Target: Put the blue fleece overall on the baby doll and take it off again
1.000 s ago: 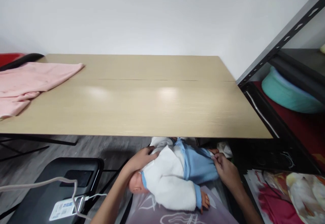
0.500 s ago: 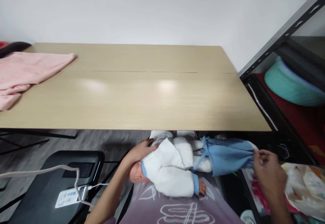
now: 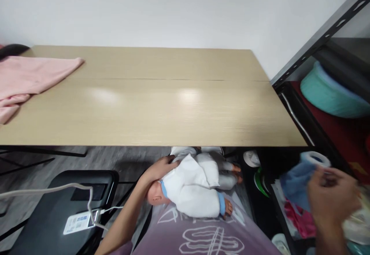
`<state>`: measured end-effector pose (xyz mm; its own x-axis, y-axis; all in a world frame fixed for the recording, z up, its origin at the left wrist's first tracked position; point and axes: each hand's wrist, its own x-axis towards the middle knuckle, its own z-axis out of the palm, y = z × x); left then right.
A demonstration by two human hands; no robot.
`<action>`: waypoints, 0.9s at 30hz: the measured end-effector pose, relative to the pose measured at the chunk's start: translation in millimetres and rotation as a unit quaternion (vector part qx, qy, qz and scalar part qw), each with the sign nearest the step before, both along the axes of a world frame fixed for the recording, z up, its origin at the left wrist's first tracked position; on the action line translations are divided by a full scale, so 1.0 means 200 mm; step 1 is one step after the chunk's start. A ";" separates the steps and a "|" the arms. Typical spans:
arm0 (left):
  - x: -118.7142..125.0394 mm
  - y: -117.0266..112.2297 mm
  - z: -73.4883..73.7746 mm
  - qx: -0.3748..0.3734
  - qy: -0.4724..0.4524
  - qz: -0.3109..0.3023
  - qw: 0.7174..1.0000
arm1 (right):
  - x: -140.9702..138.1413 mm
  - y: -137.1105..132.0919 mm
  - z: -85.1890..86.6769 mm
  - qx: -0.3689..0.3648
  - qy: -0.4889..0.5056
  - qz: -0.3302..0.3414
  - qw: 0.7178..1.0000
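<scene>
A baby doll (image 3: 187, 187) in a white top with blue trim lies across my lap, head to the left. My left hand (image 3: 163, 169) curls over its shoulder and far arm, holding it there. The doll's pale legs and bare feet (image 3: 237, 173) show at its right end. Off to the right, my right hand (image 3: 332, 193) is closed on small blue doll pants (image 3: 297, 183), bunched and hanging, with a whitish round end at the top. The hand is slightly blurred.
The wooden table (image 3: 173, 112) is in front, with a pink cloth (image 3: 37, 74) at its left. A black chair (image 3: 52, 208) holds a white device (image 3: 81, 222) with a cable. A shelf (image 3: 326, 131) with a teal bundle (image 3: 332, 93) stands right, above a pink cloth item (image 3: 300, 220).
The blue pants have come off the doll's legs, baring its feet. My right hand has carried them to the right and is turned. My left hand stays on the doll.
</scene>
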<state>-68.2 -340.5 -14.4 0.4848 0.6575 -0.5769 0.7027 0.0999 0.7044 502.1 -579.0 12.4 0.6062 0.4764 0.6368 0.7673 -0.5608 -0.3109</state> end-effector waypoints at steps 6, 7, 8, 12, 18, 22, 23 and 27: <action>0.00 -0.01 0.02 0.003 0.012 0.003 1.000 | -0.79 0.57 -0.12 0.043 -0.089 0.471 0.876; -0.01 -0.01 0.02 0.003 0.011 0.004 1.000 | -0.91 0.65 -0.13 0.033 -0.088 0.514 0.853; -0.02 -0.01 0.02 0.002 0.010 0.009 1.000 | -1.01 0.72 -0.14 0.009 -0.085 0.559 0.825; -0.13 -0.04 -0.03 -0.019 0.016 0.064 0.998 | -1.15 0.85 -0.17 -0.067 -0.039 0.679 0.730; -0.37 -0.12 -0.04 -0.136 -0.041 0.081 0.986 | -0.93 0.60 -0.29 -0.091 0.096 0.604 0.786; -0.41 -0.13 0.01 -0.141 -0.093 0.043 0.985 | -0.93 0.39 -0.41 -0.173 0.303 0.487 0.801; -0.41 -0.13 0.03 -0.137 -0.102 0.034 0.985 | -0.96 0.35 -0.44 -0.200 0.360 0.463 0.785; -0.40 -0.09 0.12 -0.102 -0.171 -0.008 0.980 | -1.04 0.28 -0.47 -0.225 0.534 0.376 0.723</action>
<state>-147.5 -359.2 9.1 0.6821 0.5355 -0.4980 0.4321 0.2543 0.8652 294.9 -522.2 -81.8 0.0984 0.9405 -0.3253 0.3658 -0.3382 -0.8671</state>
